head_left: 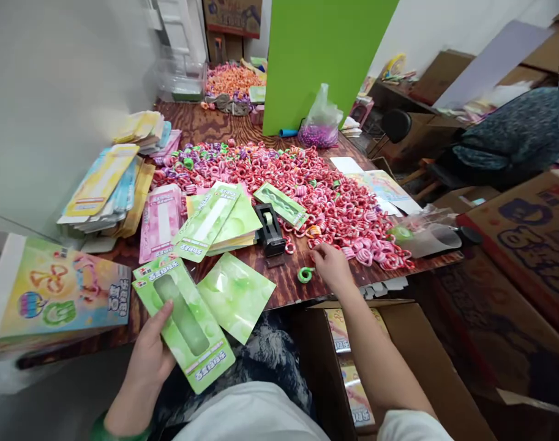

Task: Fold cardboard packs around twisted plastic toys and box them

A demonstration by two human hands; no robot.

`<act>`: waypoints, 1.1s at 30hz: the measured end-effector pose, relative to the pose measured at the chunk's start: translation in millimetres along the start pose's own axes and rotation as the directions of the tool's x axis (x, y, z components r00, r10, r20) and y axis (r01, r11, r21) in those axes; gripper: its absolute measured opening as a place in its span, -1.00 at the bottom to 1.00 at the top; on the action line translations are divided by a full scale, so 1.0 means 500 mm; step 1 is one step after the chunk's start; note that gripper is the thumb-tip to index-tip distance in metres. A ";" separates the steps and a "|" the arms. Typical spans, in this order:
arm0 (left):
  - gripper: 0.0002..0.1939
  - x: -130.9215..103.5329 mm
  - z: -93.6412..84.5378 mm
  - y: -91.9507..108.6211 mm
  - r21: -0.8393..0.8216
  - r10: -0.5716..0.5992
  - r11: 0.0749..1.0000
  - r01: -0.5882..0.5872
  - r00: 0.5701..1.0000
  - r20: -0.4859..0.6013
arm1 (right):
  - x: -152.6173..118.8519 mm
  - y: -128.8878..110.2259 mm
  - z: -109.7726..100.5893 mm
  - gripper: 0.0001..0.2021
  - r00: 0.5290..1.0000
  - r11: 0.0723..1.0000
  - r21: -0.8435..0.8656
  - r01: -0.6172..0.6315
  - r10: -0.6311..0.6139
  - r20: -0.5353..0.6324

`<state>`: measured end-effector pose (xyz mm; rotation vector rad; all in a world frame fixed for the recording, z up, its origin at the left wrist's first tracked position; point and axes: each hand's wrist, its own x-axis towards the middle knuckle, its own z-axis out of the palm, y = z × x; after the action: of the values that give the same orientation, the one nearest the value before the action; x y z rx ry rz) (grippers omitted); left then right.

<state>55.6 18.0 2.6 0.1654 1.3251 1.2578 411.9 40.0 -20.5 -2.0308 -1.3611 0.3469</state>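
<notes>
My left hand (157,349) holds a flat green window box (185,321) at the lower left, its thumb on the front. Over the front edge of the wooden table, my right hand (330,266) has its fingers closed at the border of a heap of red and pink rings (279,177); what they pinch, if anything, I cannot make out. A green coiled ring (305,274) lies just left of those fingers. Left of it are a black tape dispenser (270,233) and a square green card (237,294).
Stacks of yellow and blue packaging (100,184) line the left side. A green panel (320,55) rises behind the heap beside a clear bag (321,122). Below the table edge, an open carton (412,361) holds printed boxes. A person's sleeve (513,135) shows at right.
</notes>
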 end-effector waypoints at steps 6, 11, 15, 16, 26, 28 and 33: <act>-0.59 0.019 -0.007 -0.042 0.133 -0.026 0.991 0.019 0.999 0.046 | 0.015 0.066 -0.025 -0.81 0.989 0.981 -0.184 -0.063 0.037 -0.142; -0.54 0.019 -0.011 -0.085 0.192 0.100 0.975 -0.110 0.993 0.063 | 0.006 0.086 -0.023 -0.72 0.993 0.978 -0.210 0.008 -0.032 -0.110; -0.49 0.001 -0.049 -0.122 0.360 0.286 0.888 -0.287 0.957 0.057 | 0.004 0.080 -0.003 -0.66 0.979 0.938 -0.281 0.202 -0.186 0.084; -0.48 -0.001 -0.057 -0.129 0.385 0.294 0.874 -0.297 0.953 0.068 | 0.006 0.077 0.002 -0.69 0.974 0.922 -0.317 0.223 -0.196 0.116; -0.17 0.064 -0.028 -0.074 0.533 0.506 0.681 -0.502 0.849 0.154 | -0.003 -0.005 -0.010 -0.73 0.980 0.983 0.139 0.119 -0.093 -0.178; -0.20 0.056 -0.032 -0.056 0.659 0.671 0.469 -0.588 0.722 0.168 | -0.038 -0.049 -0.005 -0.71 0.987 0.940 0.338 0.058 -0.003 -0.161; -0.67 -0.015 -0.010 -0.061 0.484 0.487 0.525 -0.700 0.714 0.503 | -0.169 -0.187 0.071 -0.67 0.987 0.729 0.673 -0.127 0.027 0.157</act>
<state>71.3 -2.4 -15.7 1.3994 1.4211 1.1886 289.0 0.4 2.2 -1.4488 -1.0054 0.8999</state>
